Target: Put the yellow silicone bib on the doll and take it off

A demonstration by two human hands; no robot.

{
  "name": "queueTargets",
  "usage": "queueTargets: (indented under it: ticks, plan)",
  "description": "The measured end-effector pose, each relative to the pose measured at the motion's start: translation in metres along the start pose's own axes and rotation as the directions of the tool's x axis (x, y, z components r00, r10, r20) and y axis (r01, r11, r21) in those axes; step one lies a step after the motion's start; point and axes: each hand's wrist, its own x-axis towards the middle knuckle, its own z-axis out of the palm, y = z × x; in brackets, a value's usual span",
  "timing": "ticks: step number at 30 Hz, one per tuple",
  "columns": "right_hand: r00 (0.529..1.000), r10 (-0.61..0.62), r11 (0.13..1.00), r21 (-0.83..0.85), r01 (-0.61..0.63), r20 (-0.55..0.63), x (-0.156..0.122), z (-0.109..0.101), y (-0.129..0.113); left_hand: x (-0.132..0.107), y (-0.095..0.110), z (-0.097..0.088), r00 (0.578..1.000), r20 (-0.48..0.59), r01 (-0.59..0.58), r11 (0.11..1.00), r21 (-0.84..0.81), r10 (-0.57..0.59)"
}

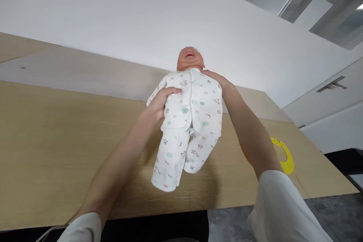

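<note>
A baby doll [193, 106] in a white patterned sleepsuit hangs upright above a light wooden table [56, 140], its bare head [190, 58] at the top and its legs dangling. My left hand [161, 102] grips the doll's side under its arm, thumb across the chest. My right hand [218, 79] holds the doll at its other shoulder, the fingers mostly hidden behind the body. Both my forearms reach up from white sleeves.
A yellow curved object [285, 155] lies on the table at the right, partly hidden by my right arm. A white wall [113, 15] rises behind the table. White cabinets [326, 109] stand at the right. Grey floor shows below the table's front edge.
</note>
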Motion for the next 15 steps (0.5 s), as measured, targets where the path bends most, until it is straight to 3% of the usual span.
queueTargets:
  ticks: [4, 10, 15]
  plan:
    - [0.998, -0.002, 1.000, 0.008, 0.003, -0.068, 0.008, -0.006, 0.020, 0.010, -0.007, -0.010, 1.000, -0.001, 0.007, 0.999, 0.053, -0.007]
    - [0.997, 0.010, 1.000, 0.018, -0.008, -0.075, 0.021, -0.014, 0.040, 0.018, -0.016, -0.018, 0.999, 0.050, 0.005, 0.999, 0.048, -0.008]
    - [0.990, -0.003, 1.000, 0.024, 0.007, -0.139, 0.037, -0.025, 0.065, 0.030, -0.028, -0.030, 1.000, 0.015, 0.018, 0.997, 0.075, -0.019]
